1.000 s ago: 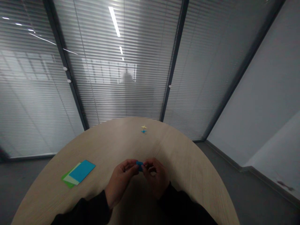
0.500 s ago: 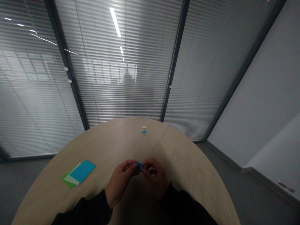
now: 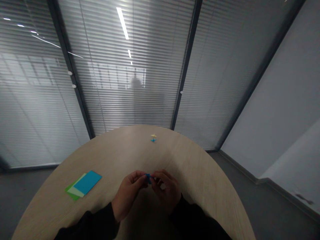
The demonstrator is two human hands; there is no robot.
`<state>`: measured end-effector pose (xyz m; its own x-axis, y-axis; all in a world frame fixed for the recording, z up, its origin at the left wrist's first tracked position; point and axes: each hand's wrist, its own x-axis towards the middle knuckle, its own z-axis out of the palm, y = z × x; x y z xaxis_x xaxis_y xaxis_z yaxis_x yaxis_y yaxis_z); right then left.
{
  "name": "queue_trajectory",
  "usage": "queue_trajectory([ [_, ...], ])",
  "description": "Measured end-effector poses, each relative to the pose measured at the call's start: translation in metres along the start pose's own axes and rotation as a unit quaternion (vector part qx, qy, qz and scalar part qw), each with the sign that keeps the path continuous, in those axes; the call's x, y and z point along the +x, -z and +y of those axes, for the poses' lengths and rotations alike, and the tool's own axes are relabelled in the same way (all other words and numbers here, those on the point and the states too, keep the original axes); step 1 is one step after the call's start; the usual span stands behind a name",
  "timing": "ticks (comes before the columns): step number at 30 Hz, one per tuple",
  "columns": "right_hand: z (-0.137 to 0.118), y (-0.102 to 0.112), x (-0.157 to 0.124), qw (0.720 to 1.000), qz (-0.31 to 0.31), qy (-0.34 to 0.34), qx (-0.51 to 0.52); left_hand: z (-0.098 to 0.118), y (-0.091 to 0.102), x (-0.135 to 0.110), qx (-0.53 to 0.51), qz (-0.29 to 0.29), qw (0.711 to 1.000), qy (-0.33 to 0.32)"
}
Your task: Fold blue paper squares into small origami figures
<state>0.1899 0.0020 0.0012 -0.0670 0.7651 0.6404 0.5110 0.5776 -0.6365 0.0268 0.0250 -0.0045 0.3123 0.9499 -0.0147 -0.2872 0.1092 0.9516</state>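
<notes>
Between my hands is a small folded piece of blue paper [image 3: 148, 178], partly covered by the fingertips. My left hand [image 3: 130, 191] pinches its left side between thumb and fingers. On the other side, the thumb and fingers of my right hand [image 3: 166, 190] close on it too. Both hands are held over the near part of the table, and the exact folded shape is too small to make out. Farther back lie a small yellow folded paper figure [image 3: 153, 135] and, just in front of it, a blue folded paper figure [image 3: 153, 140], both with pointed tips.
The round wooden table [image 3: 200, 173] carries a fanned pile of paper sheets at left: a blue sheet [image 3: 88, 182] over pale green and green ones. Behind the table stands a glass partition with blinds [image 3: 150, 110]. A white wall [image 3: 280, 100] rises at right.
The fingers of my right hand have shifted slightly on the folded blue paper, which shows a little differently between the fingertips. The sheets and the two paper figures stay put.
</notes>
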Motion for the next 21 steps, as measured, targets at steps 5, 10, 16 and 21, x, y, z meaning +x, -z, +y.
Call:
queue_trajectory([
  [5,0.0032,0.0032,0.0004,0.997,-0.034,0.05,-0.045,0.0027,-0.0005,-0.0007,0.009,-0.001,1.0,0.008],
  [10,0.0052,0.0044,0.0016,0.999,-0.013,0.026,-0.025,0.0052,-0.0019,-0.0021,-0.03,-0.01,0.999,0.007],
  [16,0.0052,0.0041,0.0027,1.0,-0.007,0.017,-0.013,0.0054,-0.004,-0.0022,-0.057,-0.015,0.998,0.009],
  [21,0.0048,0.0022,0.0036,0.999,-0.023,0.009,0.046,0.0033,-0.0033,-0.003,-0.04,-0.018,0.999,0.009],
])
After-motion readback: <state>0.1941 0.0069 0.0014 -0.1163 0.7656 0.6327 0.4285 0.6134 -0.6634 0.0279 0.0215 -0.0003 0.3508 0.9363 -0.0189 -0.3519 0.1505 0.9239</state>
